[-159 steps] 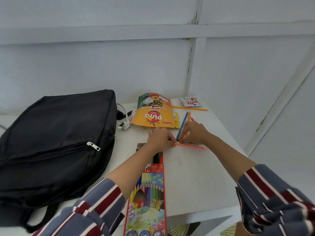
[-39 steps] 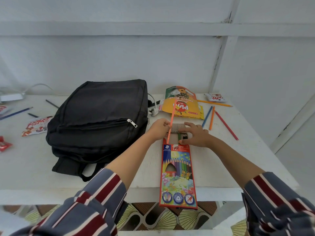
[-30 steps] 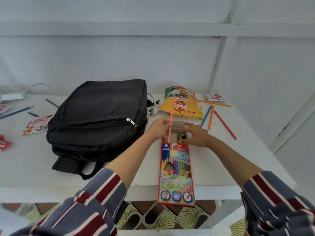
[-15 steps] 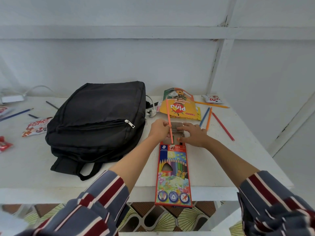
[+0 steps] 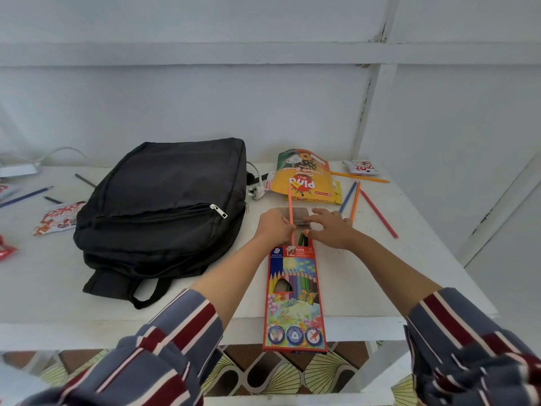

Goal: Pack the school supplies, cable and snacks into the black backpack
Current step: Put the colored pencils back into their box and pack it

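The white table (image 5: 366, 282) carries everything. Left of the left hand (image 5: 275, 227) the black backpack (image 5: 164, 206) lies flat. Further left are a red-white snack packet (image 5: 60, 218), a blue pencil (image 5: 25, 196) and a dark pencil (image 5: 85, 180). From the hands toward the person lies the pencil box (image 5: 294, 297), its near end over the table edge. Beyond the hands lie a white plug (image 5: 257, 192) and a yellow snack pouch (image 5: 303, 178). Just right of the right hand (image 5: 330, 230) lie a second blue pencil (image 5: 348, 197), an orange pencil (image 5: 355, 202) and a red pencil (image 5: 379, 213).
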